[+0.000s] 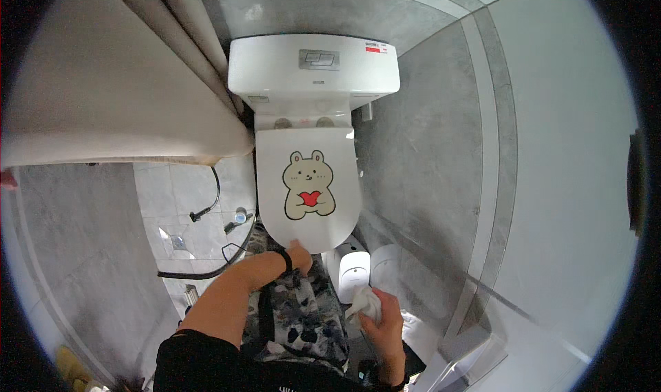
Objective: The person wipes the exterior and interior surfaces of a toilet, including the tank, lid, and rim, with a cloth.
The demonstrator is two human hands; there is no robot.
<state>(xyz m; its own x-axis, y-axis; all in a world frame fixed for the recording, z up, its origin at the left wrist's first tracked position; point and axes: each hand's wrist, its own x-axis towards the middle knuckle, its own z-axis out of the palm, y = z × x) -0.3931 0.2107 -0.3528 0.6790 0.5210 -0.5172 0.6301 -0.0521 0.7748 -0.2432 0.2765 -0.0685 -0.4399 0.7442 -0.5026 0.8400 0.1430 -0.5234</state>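
A white toilet lid lies down over the bowl, bearing a bear sticker that holds a red heart. My left hand is at the lid's front edge, closed around it, with one digit on top and the other fingers mostly hidden. In my right hand is a crumpled white tissue, pinched in closed fingers to the right of the bowl. Just beyond that hand stands a white bin with a rounded top.
The white cistern with its flush plate backs onto the grey wall. A beige curtain hangs at left. On the tiled floor lie a black hose, a brush-like tool and a dark curved strip near a drain.
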